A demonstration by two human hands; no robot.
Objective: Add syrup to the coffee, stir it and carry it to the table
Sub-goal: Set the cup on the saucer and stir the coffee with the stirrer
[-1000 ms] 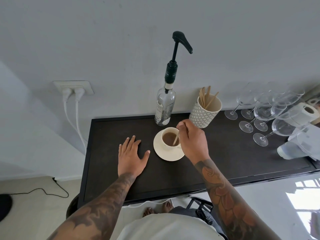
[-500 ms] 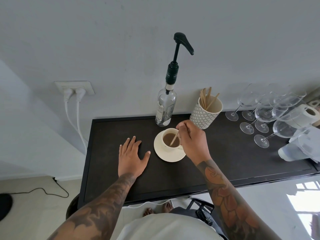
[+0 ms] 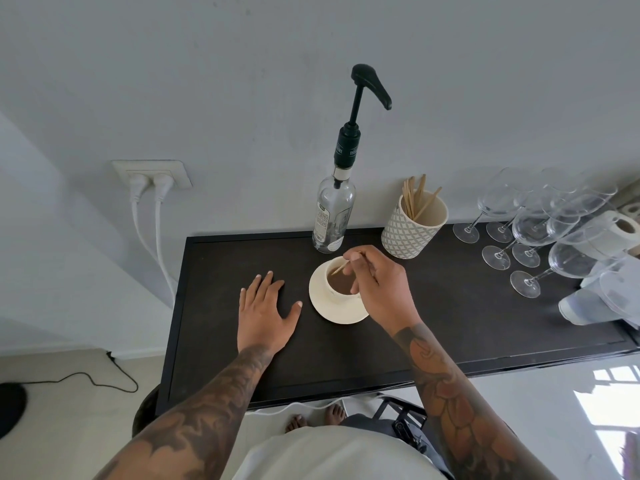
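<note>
At the near edge of the dark tabletop [image 3: 450,341], lying flat and released: the left hand [image 3: 265,311], fingers spread, palm down, just beside the saucer [image 3: 341,311]. Sitting on that single saucer, one cream cup [image 3: 337,289] of brown coffee [image 3: 341,284]. Hovering over the cup's right side and hiding part of its rim: the right hand [image 3: 379,287], its grip pinching one wooden stir stick [image 3: 341,266]. Slanting with its long axis from upper right at the fingertips down to lower left, tip dipping into the coffee. Standing behind, against the wall: one clear syrup bottle [image 3: 332,216] with a black pump, spout pointing right, and beside it one patterned holder [image 3: 412,226] with several spare sticks. Crowding the far right: about six stemmed wine glasses [image 3: 530,237], then a paper roll [image 3: 609,233].
</note>
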